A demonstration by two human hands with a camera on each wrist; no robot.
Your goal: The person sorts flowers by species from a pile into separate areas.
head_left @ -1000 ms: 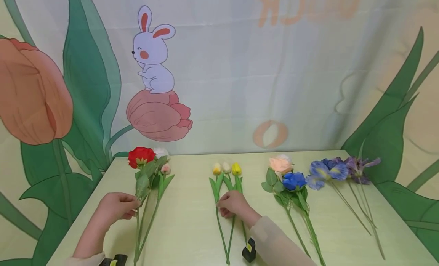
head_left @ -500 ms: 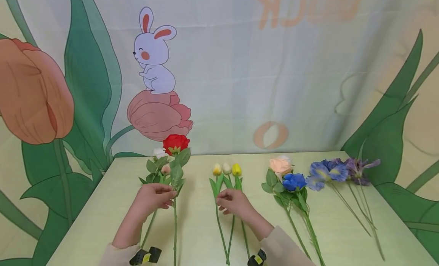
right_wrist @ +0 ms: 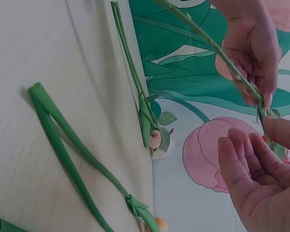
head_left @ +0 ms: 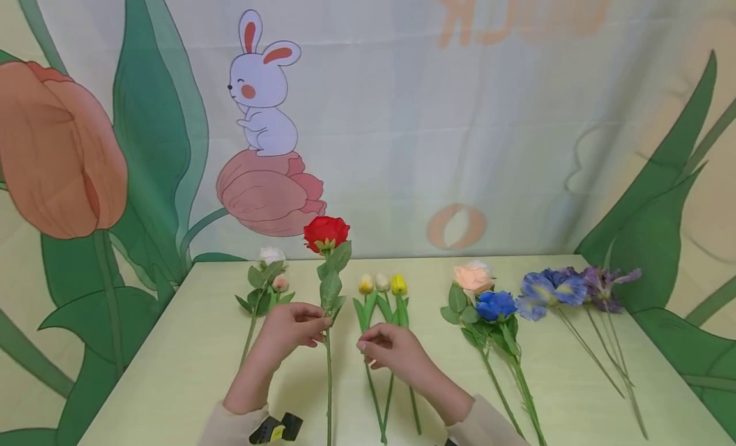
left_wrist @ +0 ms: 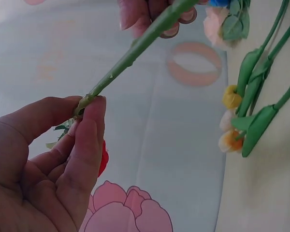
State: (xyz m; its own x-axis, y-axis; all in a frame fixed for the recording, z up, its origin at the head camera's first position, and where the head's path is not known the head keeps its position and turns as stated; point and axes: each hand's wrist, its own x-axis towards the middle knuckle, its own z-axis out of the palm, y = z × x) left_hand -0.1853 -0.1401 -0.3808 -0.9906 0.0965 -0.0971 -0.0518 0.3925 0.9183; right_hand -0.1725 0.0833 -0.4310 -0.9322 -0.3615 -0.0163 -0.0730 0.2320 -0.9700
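Note:
My left hand [head_left: 287, 334] pinches the green stem [left_wrist: 130, 55] of a red rose [head_left: 326, 232] between thumb and fingers, just below its leaves. The rose stands nearly upright above the table, its head in front of the backdrop. My right hand [head_left: 399, 353] is a little to the right of that stem, over the tulip stems. In the right wrist view its thumb and loosely bent fingers [right_wrist: 232, 157] are apart, with nothing held between them. Below this hand lie three tulips: an orange-yellow one [head_left: 366, 284], a white one [head_left: 382, 282] and a yellow one [head_left: 398, 284].
At the left of the table [head_left: 172, 369] lie a white rose [head_left: 271, 255] and a pink bud [head_left: 280, 282]. To the right lie a peach rose [head_left: 473, 278], a blue flower [head_left: 496, 305], blue irises [head_left: 552, 288] and purple ones [head_left: 602, 285]. A printed backdrop [head_left: 374, 114] hangs behind.
My left hand has moved right, carrying the red rose away from the white rose and pink bud toward my right hand. My right hand has shifted slightly, off the tulip stems.

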